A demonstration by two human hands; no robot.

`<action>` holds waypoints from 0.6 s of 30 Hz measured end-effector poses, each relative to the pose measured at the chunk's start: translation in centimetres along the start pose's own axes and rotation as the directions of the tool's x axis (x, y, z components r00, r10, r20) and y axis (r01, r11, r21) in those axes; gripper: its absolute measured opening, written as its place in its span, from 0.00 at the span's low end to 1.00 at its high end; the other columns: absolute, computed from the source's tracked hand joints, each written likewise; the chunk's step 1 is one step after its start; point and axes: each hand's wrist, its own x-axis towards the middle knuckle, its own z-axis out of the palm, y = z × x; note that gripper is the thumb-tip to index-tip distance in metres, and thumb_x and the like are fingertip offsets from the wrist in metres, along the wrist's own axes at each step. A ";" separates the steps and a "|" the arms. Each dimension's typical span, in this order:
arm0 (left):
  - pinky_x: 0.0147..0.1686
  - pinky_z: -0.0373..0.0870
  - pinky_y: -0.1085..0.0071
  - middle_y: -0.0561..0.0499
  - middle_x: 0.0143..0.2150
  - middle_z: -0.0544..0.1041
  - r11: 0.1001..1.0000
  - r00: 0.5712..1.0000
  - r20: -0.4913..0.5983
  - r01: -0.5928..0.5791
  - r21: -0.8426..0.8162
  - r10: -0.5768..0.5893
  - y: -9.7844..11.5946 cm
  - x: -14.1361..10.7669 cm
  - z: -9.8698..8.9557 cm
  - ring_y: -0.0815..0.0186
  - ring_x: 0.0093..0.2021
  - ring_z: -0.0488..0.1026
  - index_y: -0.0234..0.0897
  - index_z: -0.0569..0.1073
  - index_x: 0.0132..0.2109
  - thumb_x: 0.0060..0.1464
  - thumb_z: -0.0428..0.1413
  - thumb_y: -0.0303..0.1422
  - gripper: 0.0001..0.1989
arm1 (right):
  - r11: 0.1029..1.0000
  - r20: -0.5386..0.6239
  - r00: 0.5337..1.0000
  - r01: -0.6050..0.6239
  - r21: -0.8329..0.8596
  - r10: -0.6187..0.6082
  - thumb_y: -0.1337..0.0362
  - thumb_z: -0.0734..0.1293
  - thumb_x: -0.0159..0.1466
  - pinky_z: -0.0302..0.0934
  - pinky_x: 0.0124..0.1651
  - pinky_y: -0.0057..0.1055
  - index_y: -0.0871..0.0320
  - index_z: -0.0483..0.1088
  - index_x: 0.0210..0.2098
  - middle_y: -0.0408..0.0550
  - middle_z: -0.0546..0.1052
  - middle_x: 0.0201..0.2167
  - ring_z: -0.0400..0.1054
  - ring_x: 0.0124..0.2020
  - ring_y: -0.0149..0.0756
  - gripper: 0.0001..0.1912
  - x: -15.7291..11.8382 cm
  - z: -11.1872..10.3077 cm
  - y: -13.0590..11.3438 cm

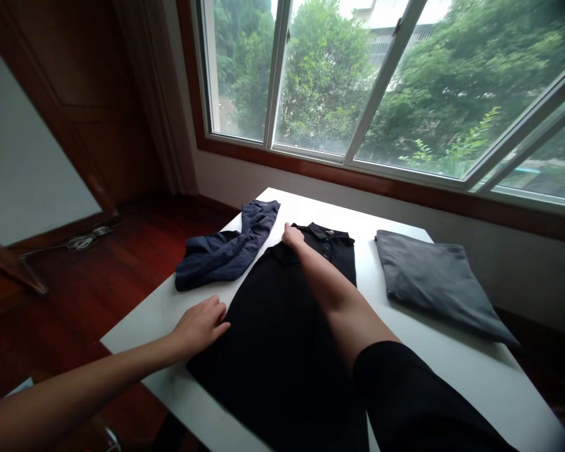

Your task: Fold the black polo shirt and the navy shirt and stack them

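A black polo shirt (pixel 273 326) lies lengthwise on the white table, its buttoned collar at the far end and its body stretching towards me. My right hand (pixel 292 236) reaches across the shirt, fingers closed on the cloth at its far left shoulder, beside the collar. At the shirt's left side edge, my left hand (pixel 201 325) has its fingers curled and its thumb against the fabric, apparently pinching the edge; the fingertips are partly hidden. Just beyond my left hand lies a loosely bunched dark navy garment (pixel 230 248).
The white table (pixel 160 320) stands near a wide window (pixel 348 81). A folded grey garment (pixel 433 279) rests on its right part, one corner reaching the table's edge. On the red wooden floor (pixel 169 226) at left, a coiled cable (pixel 82 242) lies by the wall.
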 end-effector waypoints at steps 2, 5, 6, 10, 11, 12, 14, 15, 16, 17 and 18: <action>0.39 0.62 0.68 0.49 0.43 0.73 1.000 1.000 0.001 -0.011 -0.021 0.011 0.1 0.1 -0.2 0.61 0.41 0.72 0.40 0.70 0.37 0.63 0.54 0.38 0.08 | 1.000 -0.008 1.000 0.009 0.012 -0.008 0.62 0.64 0.69 0.68 0.56 0.46 0.61 0.70 0.62 0.68 0.76 0.55 0.73 0.55 0.55 0.23 0.1 -0.2 0.2; 0.37 0.60 0.68 0.51 0.39 0.73 0.996 1.000 -0.017 0.013 -0.092 -0.014 0.8 0.1 -0.7 0.62 0.37 0.71 0.40 0.67 0.37 0.63 0.53 0.36 0.07 | 0.999 -0.029 0.999 0.016 0.029 -0.015 0.61 0.62 0.70 0.67 0.56 0.43 0.62 0.77 0.53 0.68 0.77 0.55 0.73 0.56 0.55 0.18 0.2 -1.0 0.5; 0.36 0.60 0.69 0.52 0.37 0.73 0.991 1.000 -0.013 0.018 -0.131 -0.020 1.0 0.0 -0.9 0.63 0.36 0.71 0.40 0.66 0.36 0.63 0.53 0.36 0.07 | 0.999 -0.041 0.999 0.015 0.034 -0.014 0.61 0.61 0.70 0.67 0.56 0.42 0.61 0.78 0.51 0.67 0.77 0.54 0.73 0.56 0.54 0.18 0.2 -1.3 0.7; 0.33 0.58 0.70 0.56 0.31 0.71 0.940 0.999 0.028 -0.015 -0.340 0.026 2.9 -0.8 -1.7 0.65 0.32 0.67 0.41 0.65 0.38 0.59 0.54 0.34 0.05 | 0.999 -0.101 0.995 0.028 0.045 -0.023 0.59 0.61 0.70 0.65 0.57 0.39 0.58 0.80 0.46 0.61 0.80 0.51 0.74 0.55 0.51 0.17 0.0 -2.6 1.7; 0.32 0.58 0.71 0.57 0.31 0.70 0.924 0.998 0.031 -0.035 -0.381 0.050 3.5 -1.1 -1.9 0.66 0.32 0.67 0.41 0.65 0.39 0.58 0.54 0.33 0.05 | 0.998 -0.115 0.993 0.028 0.051 -0.021 0.59 0.63 0.69 0.65 0.57 0.38 0.58 0.80 0.46 0.60 0.80 0.50 0.74 0.54 0.50 0.16 -0.2 -2.8 2.0; 0.32 0.58 0.71 0.57 0.31 0.69 0.910 0.997 0.034 -0.054 -0.411 0.074 4.2 -1.4 -2.0 0.66 0.32 0.66 0.41 0.65 0.40 0.58 0.54 0.33 0.05 | 0.997 -0.128 0.992 0.021 0.069 -0.012 0.60 0.64 0.68 0.66 0.56 0.38 0.58 0.80 0.46 0.58 0.81 0.49 0.74 0.54 0.49 0.15 -0.3 -3.0 2.4; 0.33 0.59 0.71 0.57 0.31 0.68 0.891 0.991 0.045 -0.091 -0.446 0.124 5.7 -1.9 -2.2 0.67 0.31 0.65 0.41 0.67 0.43 0.58 0.54 0.32 0.06 | 0.992 -0.141 0.990 -0.005 0.125 0.022 0.63 0.66 0.65 0.67 0.54 0.36 0.58 0.78 0.48 0.56 0.81 0.48 0.74 0.51 0.47 0.14 -0.6 -3.2 3.3; 0.33 0.60 0.71 0.57 0.32 0.68 0.884 0.987 0.053 -0.110 -0.454 0.150 6.5 -2.1 -2.2 0.67 0.31 0.65 0.41 0.68 0.45 0.58 0.54 0.31 0.08 | 0.988 -0.140 0.989 -0.018 0.155 0.040 0.65 0.66 0.64 0.67 0.53 0.35 0.58 0.77 0.50 0.55 0.81 0.48 0.74 0.50 0.46 0.16 -0.8 -3.3 3.9; 0.34 0.61 0.71 0.57 0.32 0.69 0.879 0.983 0.059 -0.129 -0.458 0.175 7.3 -2.3 -2.2 0.67 0.32 0.65 0.41 0.69 0.47 0.58 0.54 0.31 0.09 | 0.983 -0.135 0.990 -0.025 0.181 0.050 0.67 0.66 0.63 0.68 0.51 0.33 0.58 0.75 0.52 0.54 0.81 0.48 0.75 0.48 0.45 0.18 -0.9 -3.5 4.4; 0.34 0.61 0.71 0.57 0.33 0.69 0.876 0.978 0.065 -0.146 -0.461 0.197 8.0 -2.4 -2.1 0.67 0.32 0.66 0.41 0.69 0.49 0.58 0.54 0.31 0.11 | 0.979 -0.130 0.990 -0.024 0.201 0.051 0.70 0.65 0.62 0.69 0.50 0.32 0.58 0.75 0.54 0.53 0.81 0.48 0.75 0.47 0.43 0.21 -1.1 -3.7 4.9; 0.34 0.62 0.71 0.57 0.33 0.69 0.873 0.973 0.072 -0.162 -0.461 0.218 8.7 -2.4 -2.0 0.67 0.32 0.66 0.41 0.70 0.50 0.58 0.54 0.30 0.13 | 0.977 -0.126 0.991 -0.017 0.214 0.045 0.71 0.64 0.62 0.69 0.48 0.31 0.58 0.74 0.56 0.52 0.81 0.49 0.76 0.46 0.42 0.23 -1.2 -3.9 5.4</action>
